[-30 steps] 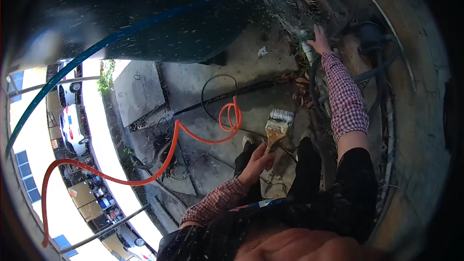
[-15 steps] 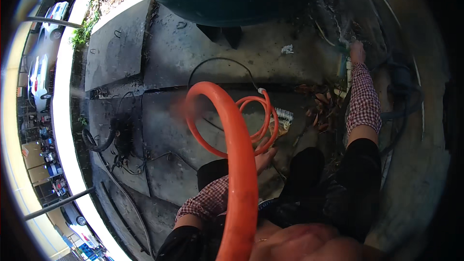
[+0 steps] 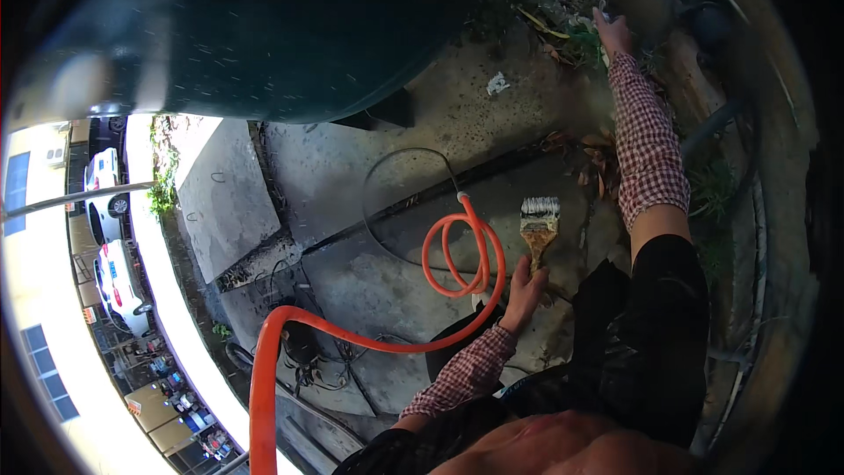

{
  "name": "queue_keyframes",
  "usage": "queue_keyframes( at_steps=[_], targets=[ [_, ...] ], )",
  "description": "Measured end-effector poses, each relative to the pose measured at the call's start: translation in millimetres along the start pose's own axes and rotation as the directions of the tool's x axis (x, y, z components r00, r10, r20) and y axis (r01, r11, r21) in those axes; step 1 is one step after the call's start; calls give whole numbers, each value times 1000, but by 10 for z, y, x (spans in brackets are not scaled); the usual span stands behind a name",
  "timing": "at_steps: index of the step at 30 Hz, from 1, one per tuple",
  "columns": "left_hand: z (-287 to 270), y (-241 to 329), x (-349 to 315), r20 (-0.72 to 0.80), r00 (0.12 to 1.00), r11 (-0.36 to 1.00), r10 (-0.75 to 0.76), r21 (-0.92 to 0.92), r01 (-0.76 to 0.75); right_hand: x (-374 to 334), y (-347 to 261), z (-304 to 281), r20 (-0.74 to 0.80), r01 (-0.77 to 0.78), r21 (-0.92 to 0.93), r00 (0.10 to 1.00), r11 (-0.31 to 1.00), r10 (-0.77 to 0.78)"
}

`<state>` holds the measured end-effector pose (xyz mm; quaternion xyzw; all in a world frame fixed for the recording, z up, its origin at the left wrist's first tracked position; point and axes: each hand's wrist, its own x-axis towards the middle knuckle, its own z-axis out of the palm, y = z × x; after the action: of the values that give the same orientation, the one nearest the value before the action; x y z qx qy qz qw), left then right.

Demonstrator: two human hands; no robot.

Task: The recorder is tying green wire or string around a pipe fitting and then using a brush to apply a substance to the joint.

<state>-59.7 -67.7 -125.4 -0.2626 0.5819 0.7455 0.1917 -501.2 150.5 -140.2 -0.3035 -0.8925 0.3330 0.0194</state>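
Observation:
My left hand (image 3: 525,292) is closed around the handle of a wide paintbrush (image 3: 539,227); its bristles point away from me and look caked with white. At the far right, my outstretched right hand (image 3: 615,37) is bent around the top of a pale upright pipe, beside something green (image 3: 584,40). What its fingers grip is partly hidden, and water seems to splash there. An orange hose (image 3: 387,346) rises close to the camera and lies in loose coils left of the brush. A white fitting joins it to a thin black hose (image 3: 400,151).
A large dark green rounded tank (image 3: 290,44) looms at the far left. Grey concrete slabs (image 3: 233,198) cover the ground, with dry leaves (image 3: 600,163) near my right forearm. Dark cables (image 3: 330,365) tangle at the left. Beyond a bright ledge stand parked cars (image 3: 119,286).
My view has turned and shifted forward. The paintbrush, mostly hidden behind the hose before, now shows plainly in my left hand. The near orange loop has swung left; my right hand stays near the pipe.

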Motion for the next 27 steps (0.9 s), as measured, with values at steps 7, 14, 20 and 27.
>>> queue_keyframes(
  at_steps=[7, 14, 20, 27],
  targets=[
    [200, 226, -142, -178, 981, 992, -76, -116, 56, -1452, 651, -78, 132, 152, 582, 951, 798, -278],
    [356, -168, -745, -211, 977, 999, 21, -28, -27, -3446, 1395, -1316, 844, -480, 178, 523, 859, 117],
    [1436, 461, -1025, -172, 977, 985, 123, 138, -99, -3798, 1385, -2121, 941, -798, 147, 295, 584, 167],
    [2396, 1097, -1053, 16, 995, 945, 96, 312, -96, -3269, 1332, -2859, 755, -733, 533, 637, 423, 153]
  ],
)
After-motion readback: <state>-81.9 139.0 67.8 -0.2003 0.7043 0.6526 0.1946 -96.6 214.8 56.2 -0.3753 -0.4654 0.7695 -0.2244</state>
